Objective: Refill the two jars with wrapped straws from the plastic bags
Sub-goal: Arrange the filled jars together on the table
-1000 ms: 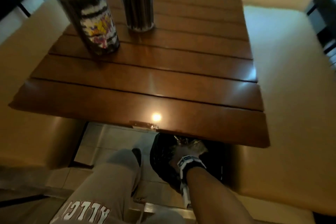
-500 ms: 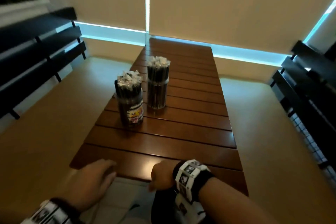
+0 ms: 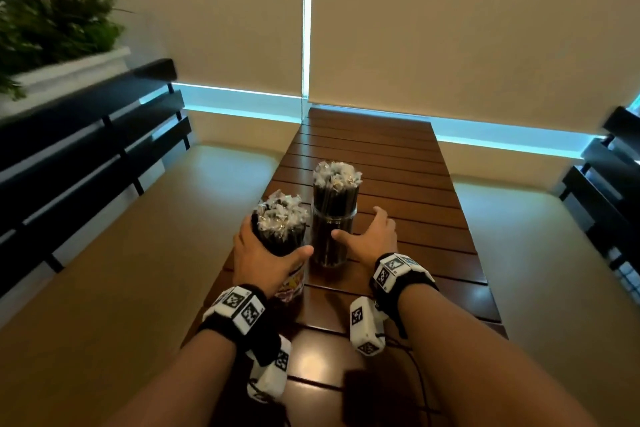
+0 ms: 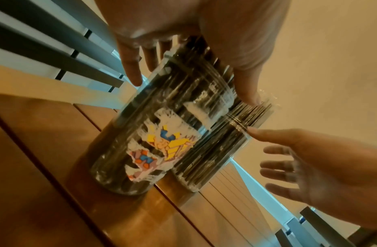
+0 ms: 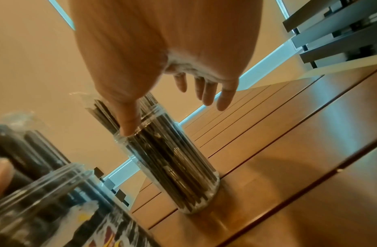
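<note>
Two clear jars packed with black wrapped straws stand side by side on the slatted wooden table (image 3: 408, 218). The nearer jar with a colourful label (image 3: 292, 286) (image 4: 153, 133) is on the left. My left hand (image 3: 270, 251) grips its upper part, thumb in front and fingers behind. The plain jar (image 3: 332, 239) (image 4: 215, 150) (image 5: 172, 163) stands just right of it. My right hand (image 3: 363, 230) is spread open beside the plain jar. Its thumb (image 5: 128, 123) touches the jar's rim, while the other fingers (image 5: 223, 97) hang in the air. No plastic bag is in view.
Tan bench seats (image 3: 145, 253) run along both sides of the table, with dark slatted backrests (image 3: 86, 156) left and right (image 3: 609, 191). A planter with green leaves (image 3: 59, 21) sits at the upper left. Drawn blinds (image 3: 450, 28) close off the far end.
The head view rose from under the table to look along it. Both hands moved from the near table edge forward to the jars. My left hand took hold of the labelled jar.
</note>
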Demonstrator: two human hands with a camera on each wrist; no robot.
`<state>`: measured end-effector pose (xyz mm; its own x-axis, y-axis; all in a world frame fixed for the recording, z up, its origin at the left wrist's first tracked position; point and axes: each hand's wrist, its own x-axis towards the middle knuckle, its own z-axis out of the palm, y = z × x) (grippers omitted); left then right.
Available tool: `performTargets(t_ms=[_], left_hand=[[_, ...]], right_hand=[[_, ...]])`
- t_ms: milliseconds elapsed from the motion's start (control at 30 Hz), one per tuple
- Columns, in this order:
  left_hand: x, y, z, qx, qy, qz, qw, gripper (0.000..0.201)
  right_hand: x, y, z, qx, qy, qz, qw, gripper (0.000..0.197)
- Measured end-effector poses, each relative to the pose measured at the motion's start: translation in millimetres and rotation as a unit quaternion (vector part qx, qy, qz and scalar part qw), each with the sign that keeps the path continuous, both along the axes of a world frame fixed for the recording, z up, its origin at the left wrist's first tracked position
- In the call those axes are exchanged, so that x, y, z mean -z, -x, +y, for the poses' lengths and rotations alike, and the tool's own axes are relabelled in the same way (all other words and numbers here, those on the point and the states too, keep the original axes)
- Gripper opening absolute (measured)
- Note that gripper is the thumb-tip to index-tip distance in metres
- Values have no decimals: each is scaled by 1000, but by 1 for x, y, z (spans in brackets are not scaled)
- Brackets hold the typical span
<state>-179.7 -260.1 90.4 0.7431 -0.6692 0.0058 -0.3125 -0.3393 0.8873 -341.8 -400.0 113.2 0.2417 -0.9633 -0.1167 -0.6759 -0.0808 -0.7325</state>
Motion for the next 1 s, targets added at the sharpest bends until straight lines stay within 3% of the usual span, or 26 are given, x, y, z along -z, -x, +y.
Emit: performTargets(t_ms=[233,433,700,1000], left_hand=[[18,-25,-32,16,34,31,999,102],[7,-40,-55,31,-12,-12,999,98],[-13,-36,-119,90,-52,9,995,97],[-24,-7,-198,159,-41,-19,986,84]], right_hand=[[13,-56,-41,-20,41,-111,993,122],[13,-58,-50,-29,45,-116,992,75],[-6,-3,-73,92,39,-80,992,85],[-3,6,-112,137,13,-84,987,92]])
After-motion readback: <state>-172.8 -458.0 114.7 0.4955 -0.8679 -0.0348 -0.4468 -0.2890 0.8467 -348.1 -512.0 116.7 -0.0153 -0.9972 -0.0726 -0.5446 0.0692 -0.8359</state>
